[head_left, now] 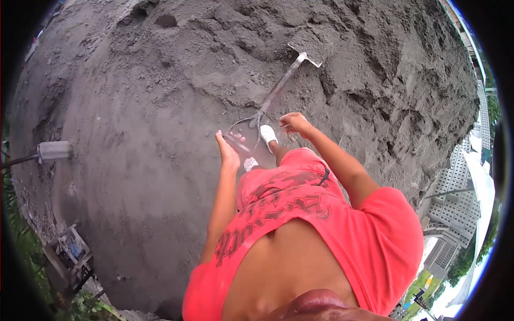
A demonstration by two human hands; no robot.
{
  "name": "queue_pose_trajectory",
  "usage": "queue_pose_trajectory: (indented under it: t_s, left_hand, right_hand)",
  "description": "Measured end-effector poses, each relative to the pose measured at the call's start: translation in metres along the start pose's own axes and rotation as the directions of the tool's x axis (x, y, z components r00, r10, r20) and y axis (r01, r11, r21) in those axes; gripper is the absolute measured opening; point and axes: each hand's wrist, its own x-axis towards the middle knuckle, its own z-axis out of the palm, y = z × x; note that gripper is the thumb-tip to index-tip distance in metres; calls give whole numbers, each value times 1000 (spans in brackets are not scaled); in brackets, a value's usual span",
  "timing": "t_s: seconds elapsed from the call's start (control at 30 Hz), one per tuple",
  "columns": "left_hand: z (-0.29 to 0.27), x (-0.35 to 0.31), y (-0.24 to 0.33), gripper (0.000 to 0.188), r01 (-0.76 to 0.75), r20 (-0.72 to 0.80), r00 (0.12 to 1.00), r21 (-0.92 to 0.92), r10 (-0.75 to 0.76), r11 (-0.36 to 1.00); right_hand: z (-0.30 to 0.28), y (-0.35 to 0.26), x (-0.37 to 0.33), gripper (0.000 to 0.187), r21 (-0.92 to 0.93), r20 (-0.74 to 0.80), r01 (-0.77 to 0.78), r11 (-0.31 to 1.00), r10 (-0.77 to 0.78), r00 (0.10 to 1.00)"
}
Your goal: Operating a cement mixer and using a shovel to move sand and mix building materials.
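A shovel [280,85] leans with its blade [306,56] against the grey sand pile and its forked grip end toward me. My left hand [231,150] is at the crossbar of that grip, thumb apart from the fingers, palm turned up. The fingers do not look wrapped round the bar; whether they touch it I cannot tell. Off to the right of the shaft, apart from it, hangs my right hand [294,123] with its fingers curled in and nothing visible in them. A white clog [267,137] stands beside the grip, and the other white clog [249,163] below it.
Loose grey sand [375,69] rises in a rough, lumpy bank ahead and to the right. At the left edge lies a second tool with a flat grey blade [55,151] and dark handle. A wooden frame [74,247] stands lower left. Stacked hollow blocks [454,214] line the right.
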Motion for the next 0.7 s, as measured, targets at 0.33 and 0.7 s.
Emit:
queue_pose_trajectory:
  t_s: [0.33, 0.7]
  left_hand:
    - [55, -18, 21, 48, -171, -78, 971, 434, 226, 884]
    - [105, -47, 34, 47, -35, -583, 716, 519, 383, 854]
  right_hand:
    - [-134, -43, 188, 66, 587, -246, 62, 807, 106, 963]
    - [-112, -39, 411, 46, 209, 366, 131, 969, -202, 908]
